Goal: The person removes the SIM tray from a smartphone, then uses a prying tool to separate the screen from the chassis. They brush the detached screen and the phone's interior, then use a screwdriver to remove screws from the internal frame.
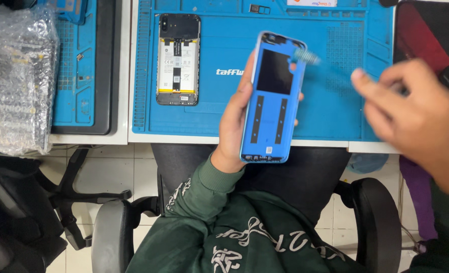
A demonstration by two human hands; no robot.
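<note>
The left hand (pixel 234 121) is gripping a blue phone back cover (pixel 271 98) by its edges, inner side up, above the desk's front edge, while the right hand (pixel 421 116) is pinching a blurred brush (pixel 305 55) against the cover's top corner. The cleaning step seems underway; next likely needs light strokes. An opened phone (pixel 178 59) is lying on the blue mat (pixel 325 116).

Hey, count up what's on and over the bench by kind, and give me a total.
Blue work mats: 2
Opened phone with battery showing: 1
Blue phone back cover, in the left hand: 1
Brush, in the right hand: 1
Bubble-wrap bundle: 1
Total: 6
</note>
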